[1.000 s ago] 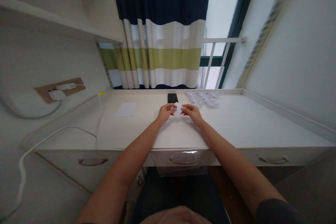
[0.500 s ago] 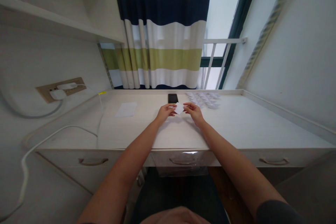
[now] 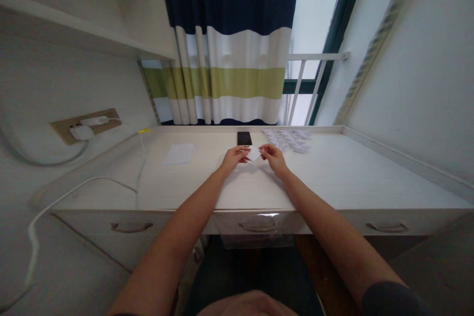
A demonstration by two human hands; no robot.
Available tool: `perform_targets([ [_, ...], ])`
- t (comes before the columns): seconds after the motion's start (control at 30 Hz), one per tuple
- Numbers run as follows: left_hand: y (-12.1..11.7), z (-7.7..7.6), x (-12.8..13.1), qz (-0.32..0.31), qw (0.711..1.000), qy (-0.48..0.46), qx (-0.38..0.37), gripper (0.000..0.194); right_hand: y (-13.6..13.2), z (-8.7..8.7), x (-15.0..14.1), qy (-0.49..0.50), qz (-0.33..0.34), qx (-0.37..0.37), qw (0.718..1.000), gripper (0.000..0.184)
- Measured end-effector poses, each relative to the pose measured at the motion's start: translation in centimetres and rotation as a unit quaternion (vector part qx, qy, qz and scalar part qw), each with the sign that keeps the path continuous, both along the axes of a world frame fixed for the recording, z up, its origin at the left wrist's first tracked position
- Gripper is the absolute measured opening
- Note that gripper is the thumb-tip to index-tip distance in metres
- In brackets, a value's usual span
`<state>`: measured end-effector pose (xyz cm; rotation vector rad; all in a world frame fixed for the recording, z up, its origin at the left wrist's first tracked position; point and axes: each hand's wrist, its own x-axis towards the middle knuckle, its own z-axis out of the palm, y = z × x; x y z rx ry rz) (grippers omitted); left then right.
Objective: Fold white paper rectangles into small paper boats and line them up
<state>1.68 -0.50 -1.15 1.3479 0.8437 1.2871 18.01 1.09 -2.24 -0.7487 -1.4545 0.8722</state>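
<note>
Between my two hands is a small piece of folded white paper point(image 3: 254, 153), held just above the desk. My left hand point(image 3: 234, 157) pinches its left edge, fingers closed. On the opposite side, my right hand point(image 3: 272, 155) grips the right edge between thumb and fingers. A black phone point(image 3: 244, 138) lies flat just beyond my left hand. Behind my right hand, several folded white paper pieces point(image 3: 292, 140) lie grouped in rows. Further left rests a stack of white paper sheets point(image 3: 178, 154). The folds of the held piece are too small to make out.
The white desk point(image 3: 326, 177) has a raised rim at the back and drawers in front. A white cable point(image 3: 92, 179) crosses its left side, below a wall socket point(image 3: 86, 126) with plugs. A striped curtain point(image 3: 240, 49) hangs behind; a shelf point(image 3: 81, 34) juts out upper left.
Both hands stay in nearly the same place with the paper between them. The fingers and the paper's angle have shifted only slightly.
</note>
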Motion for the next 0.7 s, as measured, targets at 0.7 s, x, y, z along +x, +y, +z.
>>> perform_targets([
  [0.7,-0.51,0.13,0.19,0.015,0.997,0.069,0.042,0.026,-0.63,0.17,-0.26,-0.069,0.026,-0.014,0.997,0.028],
])
